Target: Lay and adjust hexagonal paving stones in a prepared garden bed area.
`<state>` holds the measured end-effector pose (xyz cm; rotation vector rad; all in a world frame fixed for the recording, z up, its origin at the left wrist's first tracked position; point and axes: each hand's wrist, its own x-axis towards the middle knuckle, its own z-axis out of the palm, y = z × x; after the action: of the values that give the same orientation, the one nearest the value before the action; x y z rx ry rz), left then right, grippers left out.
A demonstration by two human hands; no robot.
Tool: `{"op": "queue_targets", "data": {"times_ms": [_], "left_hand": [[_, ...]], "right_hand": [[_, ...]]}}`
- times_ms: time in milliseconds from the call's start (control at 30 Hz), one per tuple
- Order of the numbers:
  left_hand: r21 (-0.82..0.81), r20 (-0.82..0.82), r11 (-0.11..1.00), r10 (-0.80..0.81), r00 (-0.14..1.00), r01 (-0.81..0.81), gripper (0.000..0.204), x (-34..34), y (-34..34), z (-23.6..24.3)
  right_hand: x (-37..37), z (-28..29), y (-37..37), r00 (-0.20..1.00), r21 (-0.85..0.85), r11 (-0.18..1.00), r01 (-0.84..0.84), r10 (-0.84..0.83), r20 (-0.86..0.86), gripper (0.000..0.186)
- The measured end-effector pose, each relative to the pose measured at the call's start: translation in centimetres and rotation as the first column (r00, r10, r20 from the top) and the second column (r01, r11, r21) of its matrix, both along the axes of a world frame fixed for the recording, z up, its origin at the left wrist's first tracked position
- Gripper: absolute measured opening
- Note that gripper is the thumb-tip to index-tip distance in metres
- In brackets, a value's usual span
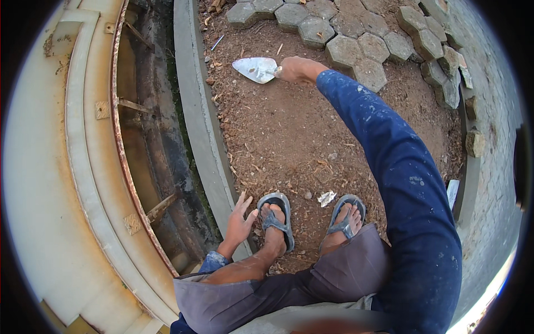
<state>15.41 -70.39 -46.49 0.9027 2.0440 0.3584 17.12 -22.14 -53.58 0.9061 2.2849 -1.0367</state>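
My right hand [295, 69] grips the handle of a trowel [253, 69], its pale, splattered blade lying flat over the reddish soil [300, 128] near the top of the view, just short of the hexagonal pavers [314, 33]. My left hand [240, 222] is open with fingers apart, low beside my left sandal [276, 222] and near the inner edge of the concrete curb [197, 122]. Whether its fingertips touch anything I cannot tell. A crumpled white scrap [326, 198] lies between my sandalled feet.
Left of the curb runs a dark gutter [156, 139] with rusty brackets, beside a rust-stained pale structure [44, 167]. On the right, loose paving blocks [474, 142] stand along a narrow edging, with grey paving [498, 167] beyond.
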Motion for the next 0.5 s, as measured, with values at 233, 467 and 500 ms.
{"op": "queue_targets", "data": {"times_ms": [233, 467, 500], "left_hand": [[0.075, -0.022, 0.996, -0.045, 0.999, 0.046, 0.054, -0.1, 0.4, -0.3], [0.066, -0.015, 0.996, -0.062, 0.998, 0.063, 0.053, 0.4, 0.4, -0.7], [0.048, -0.015, 0.996, -0.072, 0.997, 0.072, 0.052, 0.4, 0.4, -0.7]], "right_hand": [[9.4, 1.6, -7.2, 0.967, -0.077, 0.967, -0.245, 0.238, -0.089, 0.051], [13.0, 2.7, -5.4, 0.905, 0.265, 0.876, -0.402, 0.424, -0.030, 0.044], [12.6, 2.3, -4.4, 0.929, 0.314, 0.893, -0.323, 0.362, -0.074, 0.043]]}}
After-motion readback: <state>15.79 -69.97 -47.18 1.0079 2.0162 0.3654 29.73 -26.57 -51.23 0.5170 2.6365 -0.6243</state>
